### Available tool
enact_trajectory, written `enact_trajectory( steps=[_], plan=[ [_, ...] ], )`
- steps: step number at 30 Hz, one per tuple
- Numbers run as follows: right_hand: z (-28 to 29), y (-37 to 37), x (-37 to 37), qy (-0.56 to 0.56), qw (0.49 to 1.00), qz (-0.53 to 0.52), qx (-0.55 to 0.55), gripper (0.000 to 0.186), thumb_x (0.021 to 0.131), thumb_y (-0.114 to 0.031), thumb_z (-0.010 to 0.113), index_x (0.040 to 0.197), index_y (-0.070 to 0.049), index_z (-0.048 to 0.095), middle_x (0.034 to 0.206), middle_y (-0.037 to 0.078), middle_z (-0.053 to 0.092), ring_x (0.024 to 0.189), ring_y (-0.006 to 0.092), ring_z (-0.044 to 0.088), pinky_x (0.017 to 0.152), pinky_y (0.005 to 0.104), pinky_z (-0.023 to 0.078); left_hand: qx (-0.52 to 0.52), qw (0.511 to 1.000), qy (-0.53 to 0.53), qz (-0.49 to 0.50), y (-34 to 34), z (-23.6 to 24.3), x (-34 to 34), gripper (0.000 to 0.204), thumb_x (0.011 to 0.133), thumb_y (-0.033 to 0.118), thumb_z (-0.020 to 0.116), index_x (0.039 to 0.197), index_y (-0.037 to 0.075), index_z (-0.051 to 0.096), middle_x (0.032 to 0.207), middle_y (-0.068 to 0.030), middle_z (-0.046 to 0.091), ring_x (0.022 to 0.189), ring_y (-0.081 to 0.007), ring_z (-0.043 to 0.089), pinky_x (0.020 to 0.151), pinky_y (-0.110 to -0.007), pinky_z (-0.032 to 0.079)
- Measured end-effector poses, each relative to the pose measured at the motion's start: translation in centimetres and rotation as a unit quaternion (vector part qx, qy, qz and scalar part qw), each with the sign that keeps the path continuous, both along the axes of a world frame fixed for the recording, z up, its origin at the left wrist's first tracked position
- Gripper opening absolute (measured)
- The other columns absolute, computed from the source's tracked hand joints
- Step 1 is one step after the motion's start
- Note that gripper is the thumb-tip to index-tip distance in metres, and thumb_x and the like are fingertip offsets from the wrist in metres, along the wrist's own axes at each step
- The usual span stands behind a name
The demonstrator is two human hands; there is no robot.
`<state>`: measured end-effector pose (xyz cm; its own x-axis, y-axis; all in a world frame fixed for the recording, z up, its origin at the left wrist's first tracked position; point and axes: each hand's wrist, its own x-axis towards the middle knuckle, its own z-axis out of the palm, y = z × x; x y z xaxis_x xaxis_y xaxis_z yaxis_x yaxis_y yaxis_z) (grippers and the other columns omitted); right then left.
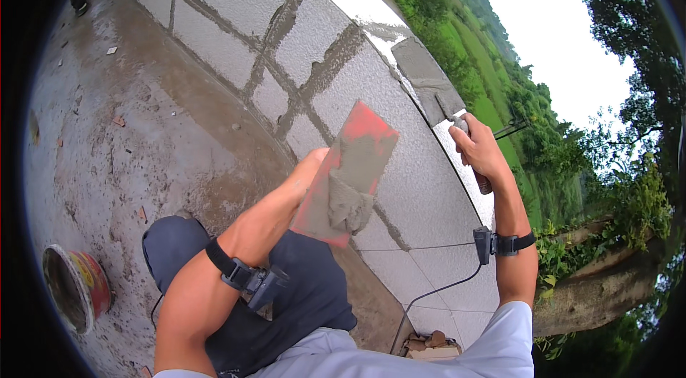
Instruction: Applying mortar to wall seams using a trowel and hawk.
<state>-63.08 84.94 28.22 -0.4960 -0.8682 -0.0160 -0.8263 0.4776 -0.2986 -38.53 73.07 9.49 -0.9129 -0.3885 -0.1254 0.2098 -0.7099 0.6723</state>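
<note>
My left hand (313,162) holds a red plasterer's float (364,121) from behind, so most of its fingers are hidden. Grey wet mortar (350,199) is smeared along the board and heaped near its lower end. Over the wall's top edge, my right hand (477,146) is closed round the brown handle of a trowel (432,81). Its long blade looks coated with grey mortar and lies at the top of the wall; where blade and mortar meet is hard to tell. Below it runs the pale block wall (407,156) with mortar-filled joints.
A mortar-stained bucket (89,289) stands on the wet, dirty floor (164,163) at the left. Broken brick pieces (432,346) lie by the wall's foot. Both forearms wear strapped devices, with a cable at the right one. A tree trunk (600,299) and greenery stand beyond the wall.
</note>
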Motion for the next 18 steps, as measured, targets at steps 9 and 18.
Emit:
enact_trajectory(
  steps=[9,18],
  plan=[
    [-1.4,-5.1,-2.4,0.110,0.991,0.067,0.040,0.033,0.095,-0.031,0.055,0.094,0.002,0.051,0.063,0.008,0.056,0.048,0.0139,0.053,0.046,0.0323,0.044,0.005,1.000,0.005,-0.027,0.7,0.2,-0.2,0.027,0.099,0.019,0.050,0.114,-0.002,0.058,0.104,-0.0091,0.065,0.084,-0.0160,0.066,0.070,-0.032,0.055],
    [0.6,-1.7,0.3,-0.026,1.000,0.000,-0.006,0.029,0.093,-0.029,0.057,0.090,0.000,0.052,0.063,0.006,0.055,0.048,0.0128,0.053,0.045,0.0304,0.044,-0.019,0.999,-0.035,0.004,0.1,0.5,1.3,0.024,0.099,0.017,0.049,0.110,-0.001,0.060,0.098,-0.0087,0.066,0.080,-0.0154,0.066,0.068,-0.032,0.054]
  ],
)
